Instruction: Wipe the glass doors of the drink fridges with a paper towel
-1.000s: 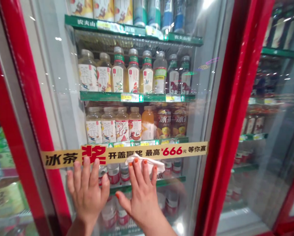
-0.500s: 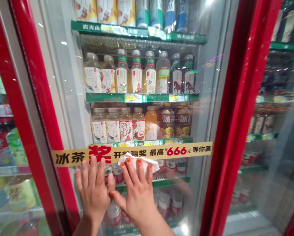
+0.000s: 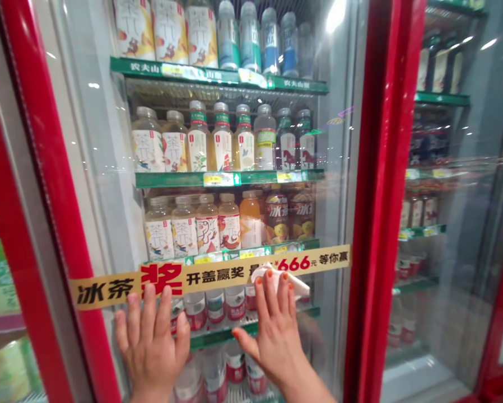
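My left hand lies with fingers stretched on the glass door of a drinks fridge. Its fingertips reach the lower edge of a gold sticker strip with black and red characters. To the right, my right hand has its fingers spread and flat, pressing a white tissue against the pane. The tissue covers part of the strip just left of the red "666". Most of it shows above and to the right of the fingertips; the rest is hidden under them.
Behind the glass, bottled drinks stand on shelves with green edges. Red door frames run down both sides. Another fridge with bottles is at the right, and packaged goods show at the left.
My right hand has slid right along the strip with the tissue, away from my left hand. The left hand stays near the large red character. The view has shifted slightly.
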Demonstrator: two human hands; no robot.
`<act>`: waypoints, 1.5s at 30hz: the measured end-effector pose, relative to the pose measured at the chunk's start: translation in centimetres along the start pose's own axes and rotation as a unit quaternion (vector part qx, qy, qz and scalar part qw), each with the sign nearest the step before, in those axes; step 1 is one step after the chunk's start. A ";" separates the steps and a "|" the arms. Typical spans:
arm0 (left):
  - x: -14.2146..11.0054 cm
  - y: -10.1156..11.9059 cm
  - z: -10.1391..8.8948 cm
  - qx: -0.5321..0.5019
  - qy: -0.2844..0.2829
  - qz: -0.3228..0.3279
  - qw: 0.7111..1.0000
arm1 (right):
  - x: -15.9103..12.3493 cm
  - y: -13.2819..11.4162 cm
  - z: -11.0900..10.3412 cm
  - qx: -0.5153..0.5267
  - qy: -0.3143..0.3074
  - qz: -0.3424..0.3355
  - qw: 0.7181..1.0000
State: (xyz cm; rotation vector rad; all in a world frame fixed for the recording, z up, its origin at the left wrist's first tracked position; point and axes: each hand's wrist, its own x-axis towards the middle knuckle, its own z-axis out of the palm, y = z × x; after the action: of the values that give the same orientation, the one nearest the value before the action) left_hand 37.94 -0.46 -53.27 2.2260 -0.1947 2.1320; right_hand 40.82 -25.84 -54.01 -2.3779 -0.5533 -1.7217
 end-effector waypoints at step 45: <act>2.8 3.0 -3.2 -0.192 -0.073 -0.070 0.976 | 3.7 -10.9 1.5 0.235 0.014 -0.173 0.956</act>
State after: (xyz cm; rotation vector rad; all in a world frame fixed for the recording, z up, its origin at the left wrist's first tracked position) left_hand 34.48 -3.15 -50.45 2.0951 -0.4045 1.6898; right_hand 38.96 -14.63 -52.03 -1.9974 -1.2778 -1.5130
